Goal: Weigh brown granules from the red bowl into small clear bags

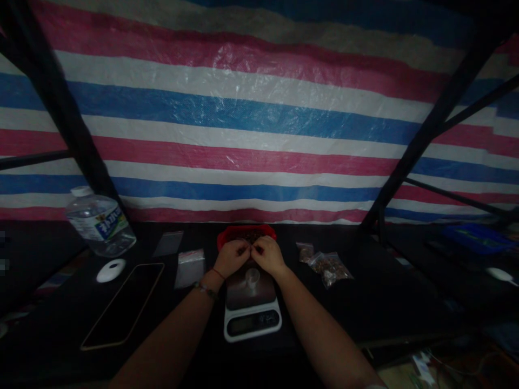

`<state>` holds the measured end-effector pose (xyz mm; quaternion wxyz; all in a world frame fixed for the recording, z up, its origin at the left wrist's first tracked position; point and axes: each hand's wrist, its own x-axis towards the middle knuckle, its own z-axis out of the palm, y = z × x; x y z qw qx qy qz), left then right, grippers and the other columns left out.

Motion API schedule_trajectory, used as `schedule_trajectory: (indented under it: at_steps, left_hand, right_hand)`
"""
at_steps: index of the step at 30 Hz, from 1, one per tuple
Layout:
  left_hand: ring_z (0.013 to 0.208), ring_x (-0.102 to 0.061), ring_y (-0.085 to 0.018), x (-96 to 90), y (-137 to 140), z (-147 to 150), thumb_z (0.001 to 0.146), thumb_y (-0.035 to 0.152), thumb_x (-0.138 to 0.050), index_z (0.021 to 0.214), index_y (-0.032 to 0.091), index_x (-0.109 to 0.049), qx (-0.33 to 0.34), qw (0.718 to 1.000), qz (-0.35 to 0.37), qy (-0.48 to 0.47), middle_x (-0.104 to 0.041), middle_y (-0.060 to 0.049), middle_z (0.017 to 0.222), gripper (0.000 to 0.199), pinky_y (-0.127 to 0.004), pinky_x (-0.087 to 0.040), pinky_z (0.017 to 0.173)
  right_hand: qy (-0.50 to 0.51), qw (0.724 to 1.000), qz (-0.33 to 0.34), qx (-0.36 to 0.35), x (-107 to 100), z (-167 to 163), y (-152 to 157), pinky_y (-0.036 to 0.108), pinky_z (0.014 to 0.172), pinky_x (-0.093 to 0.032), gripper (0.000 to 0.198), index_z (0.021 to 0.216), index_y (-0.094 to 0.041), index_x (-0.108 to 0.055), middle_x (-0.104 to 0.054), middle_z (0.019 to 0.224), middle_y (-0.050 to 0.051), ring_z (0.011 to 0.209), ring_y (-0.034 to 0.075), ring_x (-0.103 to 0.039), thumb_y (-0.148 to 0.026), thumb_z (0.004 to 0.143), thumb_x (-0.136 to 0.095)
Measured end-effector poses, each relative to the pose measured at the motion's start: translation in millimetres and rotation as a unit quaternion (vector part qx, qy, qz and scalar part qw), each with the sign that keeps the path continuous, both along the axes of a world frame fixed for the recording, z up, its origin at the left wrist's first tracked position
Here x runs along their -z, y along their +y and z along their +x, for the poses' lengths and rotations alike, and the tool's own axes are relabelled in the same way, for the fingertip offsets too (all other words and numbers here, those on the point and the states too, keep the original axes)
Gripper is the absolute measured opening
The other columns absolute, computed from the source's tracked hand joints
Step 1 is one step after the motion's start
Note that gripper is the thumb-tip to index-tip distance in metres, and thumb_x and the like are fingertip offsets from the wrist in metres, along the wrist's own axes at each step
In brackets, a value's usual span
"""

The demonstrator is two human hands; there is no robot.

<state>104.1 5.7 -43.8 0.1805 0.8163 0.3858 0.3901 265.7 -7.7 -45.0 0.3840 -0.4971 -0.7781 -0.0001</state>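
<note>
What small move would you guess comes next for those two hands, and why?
Probably lowering the pinch toward the small cup on the scale. Both the left hand and right hand meet fingertip to fingertip just above it, before the red bowl; what they pinch is too small to tell.

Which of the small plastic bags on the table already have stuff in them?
The two bags right of the scale: filled bags and. The flat bags and left of it look empty.
</note>
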Motion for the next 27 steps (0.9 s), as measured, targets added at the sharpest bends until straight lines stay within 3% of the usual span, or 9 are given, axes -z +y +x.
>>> schedule_trajectory:
  at_steps: [5, 11, 16, 21, 24, 27]
  left_hand:
    - [0.069, -0.060, -0.016, 2.2, 4, -2, 0.078, 0.022, -0.051, 0.069, 0.017, -0.065, -0.012, 1.000, 0.005, 0.001, -0.067, -0.004, 0.073, 0.017, -0.027, -0.044, 0.067]
    - [0.058, -0.051, -0.014, 4.2, 7, -9, 0.072, 0.020, -0.052, 0.057, 0.017, -0.055, -0.061, 0.996, 0.038, 0.053, -0.055, -0.002, 0.059, 0.016, -0.027, -0.038, 0.057]
    - [0.068, -0.054, -0.016, -0.7, 6, -9, 0.075, 0.018, -0.049, 0.060, 0.018, -0.052, -0.060, 0.996, 0.068, 0.015, -0.056, -0.003, 0.069, 0.015, -0.028, -0.043, 0.066]
    - [0.089, -0.058, -0.018, -3.7, 7, -13, 0.077, 0.015, -0.046, 0.067, 0.019, -0.053, -0.057, 0.991, 0.105, -0.053, -0.062, -0.007, 0.091, 0.013, -0.032, -0.047, 0.081]
    - [0.094, -0.058, -0.019, -4.1, 7, -16, 0.079, 0.015, -0.047, 0.072, 0.018, -0.055, -0.060, 0.989, 0.119, -0.058, -0.064, -0.008, 0.096, 0.012, -0.033, -0.047, 0.085]
    - [0.091, -0.060, -0.018, -3.4, 8, -17, 0.082, 0.017, -0.045, 0.076, 0.018, -0.057, -0.048, 0.989, 0.127, -0.049, -0.065, -0.008, 0.094, 0.013, -0.032, -0.048, 0.083]
  right_hand:
    - [-0.008, 1.000, -0.002, 0.020, 2, -4, 2, 0.029, 0.069, -0.040, 0.012, 0.065, -0.019, -0.062, -0.063, 0.069, 0.003, 0.071, 0.017, -0.055, -0.017, 0.076, -0.059]
    - [0.038, 0.997, 0.019, 0.070, 1, -3, 3, 0.030, 0.073, -0.041, 0.013, 0.062, -0.020, -0.059, -0.061, 0.067, 0.003, 0.072, 0.018, -0.055, -0.016, 0.074, -0.056]
    - [0.109, 0.994, 0.008, 0.024, -1, 3, 3, 0.031, 0.075, -0.045, 0.011, 0.065, -0.019, -0.060, -0.062, 0.070, 0.003, 0.075, 0.018, -0.057, -0.015, 0.074, -0.055]
    - [0.251, 0.967, -0.019, -0.049, 6, 11, 11, 0.034, 0.088, -0.047, 0.022, 0.096, -0.020, -0.066, -0.068, 0.098, 0.007, 0.095, 0.018, -0.062, -0.019, 0.080, -0.050]
    - [0.345, 0.933, -0.073, -0.067, 14, 12, 19, 0.035, 0.092, -0.048, 0.042, 0.120, -0.019, -0.056, -0.062, 0.120, 0.011, 0.105, 0.018, -0.062, -0.016, 0.079, -0.046]
    - [0.393, 0.905, -0.127, -0.101, 20, 11, 24, 0.035, 0.092, -0.049, 0.053, 0.130, -0.019, -0.048, -0.059, 0.127, 0.012, 0.112, 0.019, -0.060, -0.015, 0.077, -0.047]
